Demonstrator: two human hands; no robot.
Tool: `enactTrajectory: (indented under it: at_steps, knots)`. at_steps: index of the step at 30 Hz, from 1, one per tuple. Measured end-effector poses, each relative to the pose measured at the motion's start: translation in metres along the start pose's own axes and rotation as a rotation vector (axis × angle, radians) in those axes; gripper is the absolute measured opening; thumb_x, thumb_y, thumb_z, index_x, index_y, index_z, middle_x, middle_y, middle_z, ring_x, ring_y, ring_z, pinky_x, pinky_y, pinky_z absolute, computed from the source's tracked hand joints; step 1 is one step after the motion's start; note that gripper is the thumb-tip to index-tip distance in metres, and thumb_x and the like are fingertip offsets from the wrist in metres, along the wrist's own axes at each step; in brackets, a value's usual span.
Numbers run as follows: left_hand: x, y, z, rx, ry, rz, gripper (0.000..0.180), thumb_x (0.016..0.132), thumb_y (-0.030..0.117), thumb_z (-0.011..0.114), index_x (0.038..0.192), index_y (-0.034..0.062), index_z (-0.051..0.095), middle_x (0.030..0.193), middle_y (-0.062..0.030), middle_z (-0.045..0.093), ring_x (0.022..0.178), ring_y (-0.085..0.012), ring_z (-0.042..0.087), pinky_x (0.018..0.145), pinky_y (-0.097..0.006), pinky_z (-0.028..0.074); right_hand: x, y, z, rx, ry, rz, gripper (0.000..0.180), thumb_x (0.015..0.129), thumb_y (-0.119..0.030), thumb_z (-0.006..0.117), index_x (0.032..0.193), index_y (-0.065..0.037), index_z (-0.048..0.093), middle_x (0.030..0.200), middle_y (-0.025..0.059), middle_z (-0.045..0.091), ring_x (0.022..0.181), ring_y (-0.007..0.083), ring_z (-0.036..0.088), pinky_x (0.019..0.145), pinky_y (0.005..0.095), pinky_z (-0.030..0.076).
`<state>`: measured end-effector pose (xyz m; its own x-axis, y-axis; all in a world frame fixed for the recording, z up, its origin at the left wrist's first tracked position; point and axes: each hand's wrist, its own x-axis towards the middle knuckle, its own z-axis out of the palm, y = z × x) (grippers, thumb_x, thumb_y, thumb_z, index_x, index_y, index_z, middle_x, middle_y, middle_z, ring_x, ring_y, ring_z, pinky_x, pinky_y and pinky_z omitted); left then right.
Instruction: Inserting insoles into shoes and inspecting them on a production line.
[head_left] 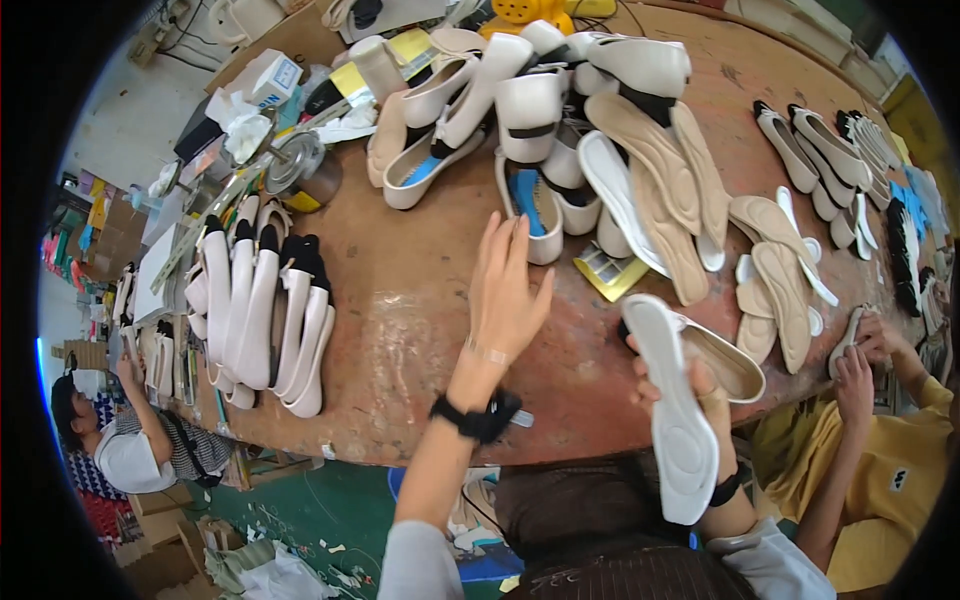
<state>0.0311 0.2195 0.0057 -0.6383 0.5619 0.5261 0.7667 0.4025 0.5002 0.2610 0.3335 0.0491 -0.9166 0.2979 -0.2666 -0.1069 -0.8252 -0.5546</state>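
Observation:
My left hand point(508, 285) reaches over the table with its fingers stretched out. Its fingertips are at the near end of a white shoe point(549, 245) with a blue piece inside; I cannot tell whether they touch it. At the table's front edge my right hand point(708, 398) is closed around a white insole point(676, 425), held upright with its padded face showing. Right behind that insole is a white flat shoe point(728, 362) with a beige lining, and whether the same hand grips it too is unclear.
White shoes point(528, 105) and beige insoles point(660, 180) are heaped at the back. Paired flats point(255, 310) stand at left, near a metal can point(305, 170). More insoles point(780, 290) lie at right. A co-worker's hands point(862, 365) work beside me; another person point(130, 430) is far left.

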Motion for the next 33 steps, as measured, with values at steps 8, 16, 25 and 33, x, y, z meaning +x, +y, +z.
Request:
enactTrajectory:
  at_steps: [8, 16, 25, 33]
  knots:
    - [-0.002, -0.004, -0.020, -0.104, -0.002, -0.232, 0.022, 0.080, 0.024, 0.076, 0.076, 0.0026, 0.071, 0.067, -0.0179, 0.062, 0.059, -0.0354, 0.057, 0.057, -0.041, 0.045, -0.023, -0.004, -0.022, -0.090, 0.075, 0.069, 0.067, 0.101, -0.050, 0.047, 0.142, 0.003, 0.041, 0.123, 0.0202, 0.063, 0.089, 0.0195, 0.066, 0.082, 0.0318, 0.057]
    - [-0.183, 0.027, -0.146, 0.053, -0.332, -0.040, 0.023, 0.070, 0.012, 0.084, 0.068, 0.0038, 0.062, 0.086, -0.0110, 0.065, 0.082, -0.0311, 0.059, 0.070, -0.039, 0.047, 0.009, -0.027, -0.010, -0.897, -0.092, -0.273, 0.051, 0.104, -0.037, 0.044, 0.118, 0.008, 0.063, 0.122, 0.0124, 0.065, 0.106, 0.0176, 0.059, 0.086, 0.0309, 0.048]
    - [-0.243, 0.006, -0.101, -0.103, 0.080, -0.217, 0.084, 0.073, 0.037, 0.086, 0.138, 0.0038, 0.044, 0.151, -0.0266, 0.036, 0.138, -0.0445, 0.037, 0.111, -0.053, 0.034, 0.045, 0.104, 0.017, -1.726, -0.920, -0.577, 0.030, 0.063, -0.009, 0.072, 0.093, -0.008, 0.075, 0.116, 0.0054, 0.067, 0.109, 0.0213, 0.058, 0.097, 0.0398, 0.042]
    - [-0.262, -0.002, -0.092, -0.125, 0.101, -0.278, 0.137, 0.068, 0.051, 0.087, 0.154, 0.0105, -0.012, 0.152, -0.0294, 0.027, 0.138, -0.0456, 0.036, 0.112, -0.056, 0.032, 0.049, 0.149, 0.027, -1.605, -0.922, -0.521, 0.024, 0.063, -0.014, 0.074, 0.086, -0.006, 0.073, 0.107, 0.0053, 0.067, 0.107, 0.0223, 0.060, 0.095, 0.0354, 0.044]
